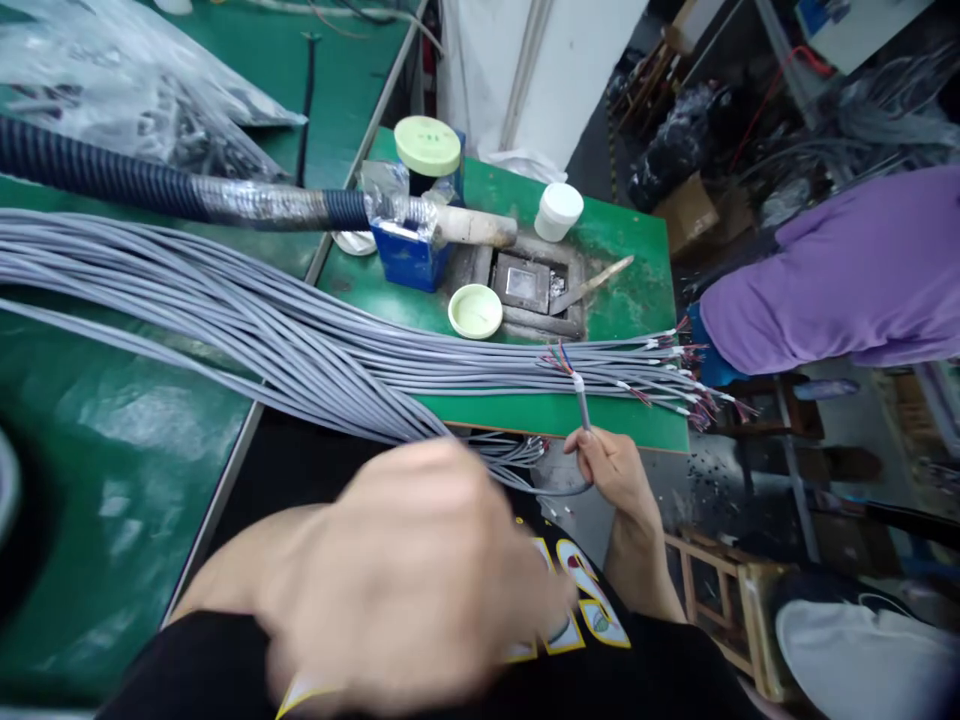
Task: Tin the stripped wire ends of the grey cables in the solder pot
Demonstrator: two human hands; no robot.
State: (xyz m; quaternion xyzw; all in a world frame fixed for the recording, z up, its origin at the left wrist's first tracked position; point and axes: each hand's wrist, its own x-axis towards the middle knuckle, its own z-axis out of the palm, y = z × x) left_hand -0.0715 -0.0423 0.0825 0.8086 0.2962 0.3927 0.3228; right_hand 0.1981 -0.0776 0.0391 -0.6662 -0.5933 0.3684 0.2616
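The right hand [616, 470] holds a gray cable [584, 405]; shirt lettering [604, 620] includes "S".

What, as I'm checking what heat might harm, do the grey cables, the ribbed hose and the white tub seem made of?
Grey cables: probably plastic-jacketed wire, smooth with soft sheen; coloured wires show at the ends.
Ribbed hose: likely flexible plastic, dark, slightly glossy, evenly corrugated; part has a shiny wrap.
White tub: seemingly moulded plastic, smooth and opaque, but I can't be sure.

Grn-topped table [127, 440] L — white panel [585, 60] behind bench [630, 295]; grey flr [675, 500] w/ dark bits — wooden frame [757, 605] R.
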